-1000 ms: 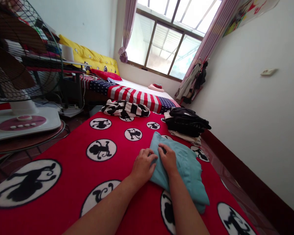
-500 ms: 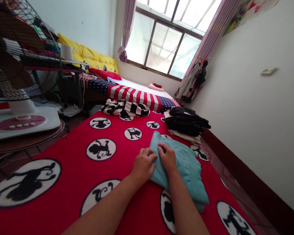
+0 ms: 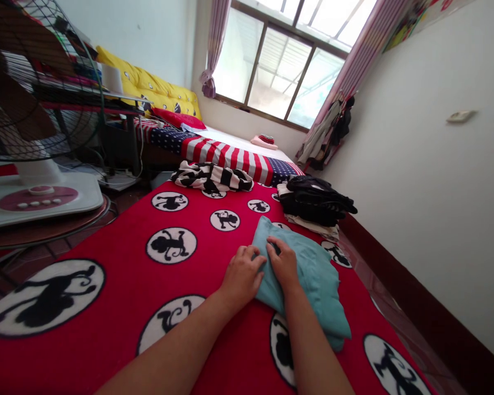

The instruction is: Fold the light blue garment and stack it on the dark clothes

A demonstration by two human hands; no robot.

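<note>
A folded teal garment (image 3: 313, 274) lies on the red blanket (image 3: 119, 307). Its left edge is under my left hand (image 3: 243, 274), whose fingers are bent and apart, with the fingertips and thumb touching the cloth. My right hand (image 3: 283, 264) rests on top of the garment near its far left part, fingers loosely bent and a gap between thumb and forefinger. Neither hand shows cloth gripped between the fingers. Part of the garment is hidden beneath my right hand and forearm.
Beyond the garment sits a stack of dark folded clothes (image 3: 315, 202). A black-and-white cloth (image 3: 212, 178) lies at the blanket's far edge. On the left, a fan (image 3: 41, 189) stands on a round stool. A second bed (image 3: 230, 159) is behind, and a wall (image 3: 428, 181) runs along the right.
Both hands keep nearly the same place on the teal garment. The whole view has shifted slightly, with most things a little higher in the picture.
</note>
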